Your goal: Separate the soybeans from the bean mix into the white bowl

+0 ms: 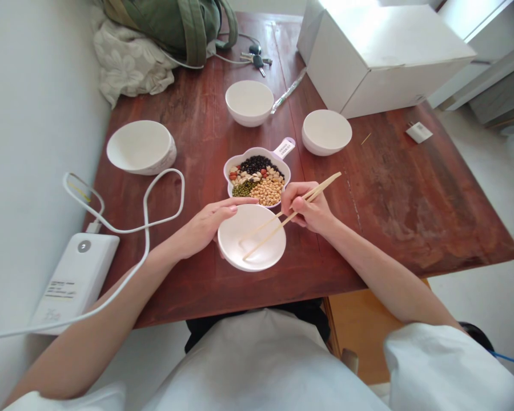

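My right hand point(306, 208) holds a pair of wooden chopsticks point(291, 214), and their tips reach inside a shallow white bowl point(252, 238). That bowl looks bare from here. My left hand point(208, 227) grips its near-left rim, with the fingers stretched along the far edge. Just beyond lies a white flower-shaped dish point(257, 153) with a labelled handle, holding separate heaps of black beans point(257, 165), soybeans point(269, 191), mung beans point(244, 189) and pale seeds. Its near edge is close to my left fingertips.
Several white bowls point(249, 103) stand on the reddish-brown wooden table point(402, 194), and one point(141, 147) is tilted. A white box point(381, 57), keys point(255, 57), a green bag point(163, 25), a white power bank point(75, 282) and its cable point(145, 228) surround them.
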A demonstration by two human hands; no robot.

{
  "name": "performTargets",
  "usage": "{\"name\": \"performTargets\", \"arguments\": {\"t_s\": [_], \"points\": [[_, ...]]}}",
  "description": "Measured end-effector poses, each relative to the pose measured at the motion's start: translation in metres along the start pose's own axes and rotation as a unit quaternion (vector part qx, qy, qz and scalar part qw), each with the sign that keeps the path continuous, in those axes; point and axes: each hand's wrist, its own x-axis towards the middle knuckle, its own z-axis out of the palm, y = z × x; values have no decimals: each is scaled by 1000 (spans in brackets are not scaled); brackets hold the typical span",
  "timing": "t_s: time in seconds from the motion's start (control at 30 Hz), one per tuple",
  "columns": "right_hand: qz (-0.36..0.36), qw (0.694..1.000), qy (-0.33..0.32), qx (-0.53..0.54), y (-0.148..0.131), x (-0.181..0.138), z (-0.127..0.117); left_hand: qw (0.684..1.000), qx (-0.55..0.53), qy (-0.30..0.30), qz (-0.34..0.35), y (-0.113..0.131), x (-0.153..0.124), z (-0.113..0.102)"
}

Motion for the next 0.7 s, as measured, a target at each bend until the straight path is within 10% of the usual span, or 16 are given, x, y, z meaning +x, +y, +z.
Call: {"name": "performTargets", "arguments": {"t_s": [0.7], "points": [[-81,995,-4,-61,0,0,-9,998,51,22,24,14,-1,3]]}}
